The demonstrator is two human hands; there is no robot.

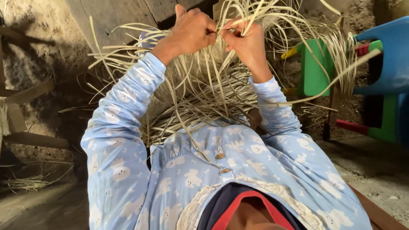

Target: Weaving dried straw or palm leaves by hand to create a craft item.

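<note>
- The pale strips [204, 91] lie directly under and between both hands, fanning outward; their long axes run mostly from the person's lap up and away past the hands.
- The left hand [191, 32] is closed, pinching a few strips at its fingertips.
- The right hand [246, 40] is closed likewise, gripping strips just beside the left; the two hands touch at the fingertips, equally near the work.
- The strips are flat, narrow, straw-coloured, loosely tangled and curling at their free ends.
- To the right of the hands stand a green stool [317, 70] and a blue chair [392, 55].
- Below lies an earthen floor [370, 166].
</note>
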